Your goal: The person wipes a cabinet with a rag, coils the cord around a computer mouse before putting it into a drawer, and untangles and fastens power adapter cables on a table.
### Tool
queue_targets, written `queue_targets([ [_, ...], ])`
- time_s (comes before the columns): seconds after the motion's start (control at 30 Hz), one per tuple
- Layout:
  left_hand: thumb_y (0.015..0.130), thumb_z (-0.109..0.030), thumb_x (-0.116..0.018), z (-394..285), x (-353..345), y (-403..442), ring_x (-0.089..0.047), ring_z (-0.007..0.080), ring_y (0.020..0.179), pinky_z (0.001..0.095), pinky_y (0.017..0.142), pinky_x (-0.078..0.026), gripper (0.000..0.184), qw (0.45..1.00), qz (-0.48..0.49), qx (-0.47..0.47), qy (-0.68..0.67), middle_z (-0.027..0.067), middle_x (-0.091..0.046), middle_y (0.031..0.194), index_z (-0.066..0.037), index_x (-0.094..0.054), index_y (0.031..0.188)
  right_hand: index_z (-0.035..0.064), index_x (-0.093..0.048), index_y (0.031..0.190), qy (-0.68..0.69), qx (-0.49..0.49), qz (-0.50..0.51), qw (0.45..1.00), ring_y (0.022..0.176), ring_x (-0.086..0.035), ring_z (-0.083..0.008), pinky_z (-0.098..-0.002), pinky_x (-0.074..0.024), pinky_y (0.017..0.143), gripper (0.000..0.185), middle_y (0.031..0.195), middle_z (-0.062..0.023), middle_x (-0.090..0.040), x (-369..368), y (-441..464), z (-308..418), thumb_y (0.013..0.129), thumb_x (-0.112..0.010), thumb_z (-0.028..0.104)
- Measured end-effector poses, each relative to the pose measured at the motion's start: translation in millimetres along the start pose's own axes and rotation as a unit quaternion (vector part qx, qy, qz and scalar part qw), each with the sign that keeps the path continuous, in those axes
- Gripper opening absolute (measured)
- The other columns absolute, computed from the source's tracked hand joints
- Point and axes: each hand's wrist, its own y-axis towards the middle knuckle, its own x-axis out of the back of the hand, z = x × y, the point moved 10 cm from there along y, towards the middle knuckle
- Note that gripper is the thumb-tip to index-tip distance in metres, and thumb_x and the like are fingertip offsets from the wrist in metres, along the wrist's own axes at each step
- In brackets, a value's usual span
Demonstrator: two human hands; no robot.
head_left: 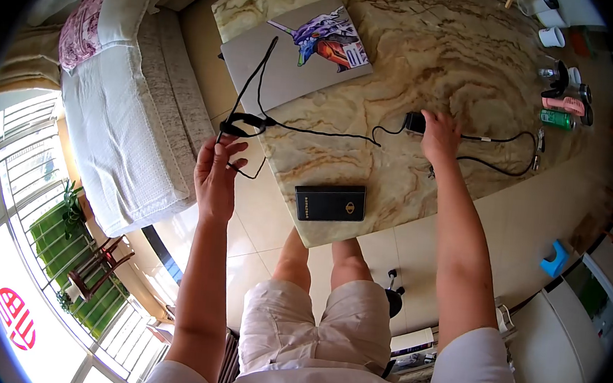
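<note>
My left hand (216,173) is closed in a pinch on a thin black cable (246,89), off the table's left edge. A loop of the cable rises over the laptop, and a dark strap or bundled part (243,124) sits just above my fingers. From there the cable runs right across the tabletop to a black power adapter (415,122). My right hand (440,137) grips the adapter's right end, with its fingertips partly hidden. More black cord (513,173) loops out to the right of that hand. A closed grey laptop (259,65) with a colourful sticker lies at upper left.
A black rectangular box (329,203) lies near the front edge of the marble-patterned table (394,177). At far right stand a green can (557,119), a pink item (564,104) and white cups (551,37). A covered sofa (131,127) is on the left.
</note>
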Motion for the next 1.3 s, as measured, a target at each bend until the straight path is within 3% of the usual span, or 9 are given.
queue_targets([
  [0.1,0.1,-0.019,-0.045,7.6,-19.9,-3.7,-0.057,0.0201,0.108,0.0332,0.08,-0.047,0.016,0.999,0.043,-0.003,-0.027,0.0065,-0.058,0.117,-0.012,-0.054,0.111,0.0106,-0.054,0.124,0.209,0.126,0.036,0.969,0.119,-0.048,-0.0282,-0.0396,-0.0332,0.104,0.04,0.123,-0.0116,-0.054,17.1,-2.2,66.5,0.085,-0.059,0.014],
  [0.2,0.1,-0.019,-0.043,6.9,-38.5,-6.4,-0.058,0.0223,0.109,0.0332,0.082,-0.046,0.017,0.997,0.062,-0.011,-0.038,0.0109,-0.057,0.123,-0.01,-0.055,0.11,0.0025,-0.051,0.127,0.459,0.193,0.137,0.856,0.118,-0.051,-0.0302,-0.0357,-0.0407,0.098,0.045,0.126,-0.0159,-0.054,45.0,-19.1,151.7,0.089,-0.06,0.024],
  [0.27,0.101,-0.019,-0.042,2.7,-56.4,-7.6,-0.057,0.0237,0.111,0.0337,0.085,-0.045,0.018,0.991,0.119,-0.023,-0.056,0.0138,-0.056,0.125,-0.01,-0.054,0.11,-0.0008,-0.049,0.128,0.655,0.143,0.2,0.715,0.11,-0.056,-0.0243,-0.0323,-0.0418,0.095,0.045,0.114,-0.0146,-0.06,44.5,-28.6,197.1,0.092,-0.057,0.025],
  [0.37,0.1,-0.018,-0.041,-0.4,-67.7,-6.9,-0.056,0.0249,0.114,0.0334,0.088,-0.043,0.017,0.985,0.145,-0.023,-0.092,0.0146,-0.056,0.124,-0.01,-0.054,0.108,-0.0044,-0.055,0.119,0.703,0.157,0.317,0.617,0.087,-0.06,-0.0162,-0.028,-0.046,0.081,0.038,0.09,-0.0072,-0.063,63.3,-40.5,240.9,0.094,-0.054,0.024],
  [0.5,0.1,-0.018,-0.042,6.4,-58.7,-2.6,-0.057,0.0258,0.112,0.0338,0.088,-0.043,0.014,0.974,0.101,0.01,-0.203,0.0139,-0.057,0.123,-0.011,-0.054,0.104,-0.0011,-0.062,0.089,0.744,0.119,0.287,0.592,0.058,-0.046,-0.0064,-0.0215,-0.0389,0.055,0.02,0.067,0.0011,-0.055,82.8,-42.6,229.3,0.093,-0.055,0.017],
  [0.93,0.099,-0.02,-0.043,37.9,-23.4,7.8,-0.057,0.0152,0.094,0.0308,0.081,-0.043,0.013,0.921,0.034,0.089,-0.378,0.0021,-0.061,0.104,-0.012,-0.054,0.098,-0.0013,-0.06,0.094,0.814,0.024,0.134,0.564,0.061,-0.045,-0.0074,-0.0213,-0.0373,0.058,0.015,0.07,-0.0002,-0.054,84.2,-37.0,142.4,0.094,-0.056,0.013],
  [1.13,0.097,-0.019,-0.05,72.0,20.9,12.3,-0.053,0.0118,0.081,0.027,0.075,-0.039,0.01,0.983,-0.077,0.134,-0.095,0.0012,-0.062,0.093,-0.011,-0.056,0.096,0.0001,-0.057,0.094,0.873,-0.043,0.086,0.478,0.059,-0.041,-0.0078,-0.0222,-0.0347,0.056,0.016,0.07,0.0011,-0.049,85.7,-36.9,109.4,0.092,-0.059,0.016],
  [1.2,0.096,-0.02,-0.051,77.2,32.3,16.4,-0.055,0.0111,0.085,0.0255,0.074,-0.038,0.012,0.983,-0.077,0.134,-0.095,0.0005,-0.063,0.094,-0.01,-0.059,0.097,0.0009,-0.056,0.093,0.89,-0.052,0.066,0.448,0.059,-0.039,-0.0081,-0.0223,-0.0339,0.055,0.016,0.069,0.0015,-0.046,85.5,-34.7,98.4,0.092,-0.059,0.016],
  [1.3,0.094,-0.02,-0.055,65.7,50.1,19.4,-0.058,0.0114,0.097,0.0256,0.078,-0.039,0.019,0.973,-0.122,0.127,0.148,0.0017,-0.063,0.104,-0.007,-0.062,0.107,0.0025,-0.055,0.091,0.909,-0.063,0.038,0.409,0.058,-0.038,-0.0085,-0.0225,-0.0328,0.055,0.014,0.069,0.002,-0.044,86.8,-32.5,82.4,0.092,-0.059,0.016],
])
